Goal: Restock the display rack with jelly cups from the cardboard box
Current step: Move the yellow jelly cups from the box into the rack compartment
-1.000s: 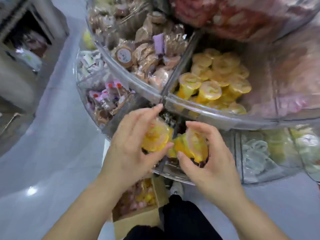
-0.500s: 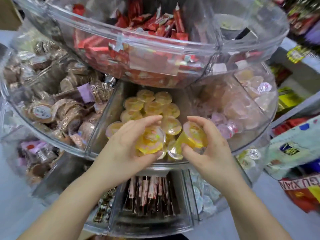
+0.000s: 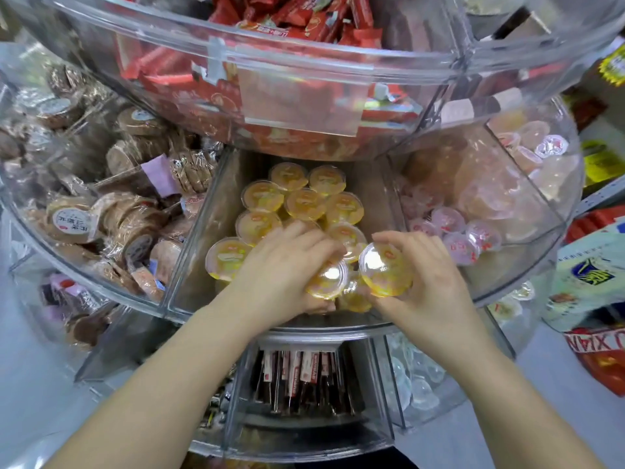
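Head view: left hand (image 3: pixel 287 265) and right hand (image 3: pixel 426 282) each grip jelly cups (image 3: pixel 385 270) above rack rim (image 3: pixel 324 328).

The jelly cups (image 3: pixel 306 203) in front of me are yellow-orange under clear film lids with small red marks. To the right, paler pink jelly cups (image 3: pixel 448 220). Above, red wrappers (image 3: pixel 297 18) with white print. On my left, brown cookies (image 3: pixel 132 214) in clear wrap, white round labels, one lilac tag (image 3: pixel 159 174).

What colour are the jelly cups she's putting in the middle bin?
Yellow-orange jelly in clear cups: the jelly cup held over the middle compartment shows it best, in the head view.
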